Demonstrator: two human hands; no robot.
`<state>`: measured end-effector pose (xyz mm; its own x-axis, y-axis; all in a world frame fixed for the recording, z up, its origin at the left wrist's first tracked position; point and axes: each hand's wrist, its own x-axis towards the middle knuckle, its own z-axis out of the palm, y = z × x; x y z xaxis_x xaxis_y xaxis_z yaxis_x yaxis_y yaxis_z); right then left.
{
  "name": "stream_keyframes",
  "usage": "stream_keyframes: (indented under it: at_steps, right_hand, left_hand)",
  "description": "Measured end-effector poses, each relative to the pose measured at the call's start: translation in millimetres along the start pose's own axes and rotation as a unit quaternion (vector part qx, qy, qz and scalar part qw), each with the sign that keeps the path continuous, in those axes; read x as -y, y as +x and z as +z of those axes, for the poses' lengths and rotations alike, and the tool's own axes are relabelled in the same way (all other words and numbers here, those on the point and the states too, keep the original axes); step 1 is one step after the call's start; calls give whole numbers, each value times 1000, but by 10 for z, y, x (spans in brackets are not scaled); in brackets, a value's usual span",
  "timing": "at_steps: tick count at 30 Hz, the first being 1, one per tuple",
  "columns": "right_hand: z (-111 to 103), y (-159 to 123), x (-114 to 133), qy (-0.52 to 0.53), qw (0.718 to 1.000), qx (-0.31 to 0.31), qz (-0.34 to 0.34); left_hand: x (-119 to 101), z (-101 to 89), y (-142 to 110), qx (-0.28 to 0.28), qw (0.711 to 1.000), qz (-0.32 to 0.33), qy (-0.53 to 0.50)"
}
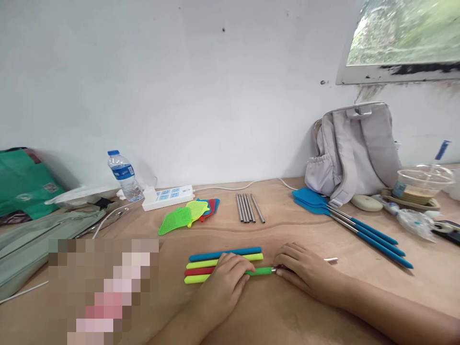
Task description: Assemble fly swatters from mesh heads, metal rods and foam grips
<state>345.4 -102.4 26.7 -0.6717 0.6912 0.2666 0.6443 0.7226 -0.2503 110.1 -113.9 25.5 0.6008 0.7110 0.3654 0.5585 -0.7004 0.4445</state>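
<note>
My left hand lies curled over a green handle sleeve on the wooden table. Its fingers grip that sleeve. My right hand is closed on a thin metal rod whose end meets the green sleeve. Beside my left hand lie a blue sleeve, a yellow-green sleeve, a red sleeve and another yellow-green one.
Several bare metal rods lie behind the hands. Mesh swatter heads are piled at the left of them. Three blue swatters lie at the right, near a grey backpack. A water bottle and power strip stand by the wall.
</note>
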Motion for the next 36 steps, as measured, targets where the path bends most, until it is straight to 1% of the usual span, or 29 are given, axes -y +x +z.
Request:
stream_keyframes:
  at_steps: [4, 7, 11, 13, 15, 17, 23, 29, 31, 36]
  right_hand:
    - [24, 17, 5, 0, 999, -14, 35]
    - [50, 12, -21, 9, 999, -43, 14]
    - [70, -13, -66, -42, 995, -92, -17]
    - [67, -25, -79, -64, 993, -97, -34]
    - [56, -36, -85, -67, 993, -84, -45]
    - [42, -47, -85, -64, 994, -73, -42]
    - [-3, -66, -79, -56, 996, -74, 6]
    - [7, -66, -38, -67, 995, -73, -28]
    - [17, -71, -11, -66, 994, -75, -34]
    - [16, -110, 42, -40, 993, -106, -1]
  left_hand:
    - [-12, -15, 3, -12, 1000, -2, 11]
    - [-21, -20, -3, -37, 999, 9, 8]
    - [-39, -30, -14, -77, 997, 30, 5]
    - [-41, -29, -19, -90, 995, 47, 16]
    - [-38, -25, -22, -96, 993, 62, 26]
    - [-32, -22, -21, -97, 993, 65, 31]
    - [-19, -43, -21, -83, 994, 59, 31]
    - [-29, -39, -31, -73, 995, 60, 15]
    - [-49, -36, -34, -62, 997, 47, 13]
    - [-146, -48, -65, -30, 999, -2, -22]
